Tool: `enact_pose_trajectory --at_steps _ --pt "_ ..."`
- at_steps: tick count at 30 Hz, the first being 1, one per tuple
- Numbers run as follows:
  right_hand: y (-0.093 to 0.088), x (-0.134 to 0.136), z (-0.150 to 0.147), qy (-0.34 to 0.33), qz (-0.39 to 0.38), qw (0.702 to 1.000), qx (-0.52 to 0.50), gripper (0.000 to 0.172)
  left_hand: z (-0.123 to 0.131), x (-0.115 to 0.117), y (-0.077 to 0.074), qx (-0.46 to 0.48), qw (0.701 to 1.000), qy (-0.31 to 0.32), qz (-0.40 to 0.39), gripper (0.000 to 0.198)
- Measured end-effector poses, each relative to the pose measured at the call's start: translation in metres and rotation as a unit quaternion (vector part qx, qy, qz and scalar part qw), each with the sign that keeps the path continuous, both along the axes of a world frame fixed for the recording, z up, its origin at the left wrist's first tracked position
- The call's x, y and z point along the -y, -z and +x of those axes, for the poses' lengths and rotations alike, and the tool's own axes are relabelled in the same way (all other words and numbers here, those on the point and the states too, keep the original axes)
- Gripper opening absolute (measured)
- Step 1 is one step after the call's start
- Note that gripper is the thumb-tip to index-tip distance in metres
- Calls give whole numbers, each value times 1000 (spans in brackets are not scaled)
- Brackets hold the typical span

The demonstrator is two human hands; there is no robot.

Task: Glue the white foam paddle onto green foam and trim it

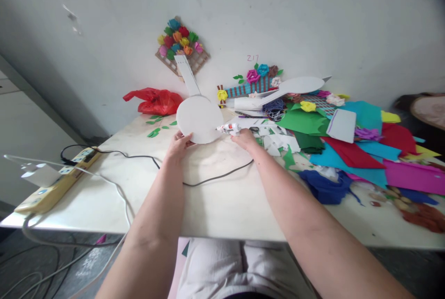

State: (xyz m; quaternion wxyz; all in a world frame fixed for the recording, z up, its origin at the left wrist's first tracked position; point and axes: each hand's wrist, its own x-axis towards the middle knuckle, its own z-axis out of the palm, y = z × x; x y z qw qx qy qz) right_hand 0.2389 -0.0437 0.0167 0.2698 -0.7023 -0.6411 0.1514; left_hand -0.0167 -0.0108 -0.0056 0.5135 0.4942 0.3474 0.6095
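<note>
A round white board cutout [200,118] with a long straight neck lies tilted on the table, its neck pointing to the wall. My left hand [181,146] pinches its lower left edge, thumb on top. In my right hand [244,140] is a white glue gun [229,128], its nozzle over the disc's right side. Whether the tip touches the board I cannot tell. A black cord runs from beneath my right wrist across the table to the left.
A yellow power strip [52,187] lies at the left, by a red plastic bag [160,101]. Coloured sheets [361,162], paper scraps [281,139] and another white cutout [299,85] crowd the right. Paper flowers on a lattice [179,41] lean on the wall.
</note>
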Motion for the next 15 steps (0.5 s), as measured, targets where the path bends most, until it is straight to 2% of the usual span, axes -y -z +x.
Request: enact_pose_trajectory --at_steps 15 --pt "0 -1 0 -8 -1 1000 1 33 0 2 -2 -9 1000 1 -13 44"
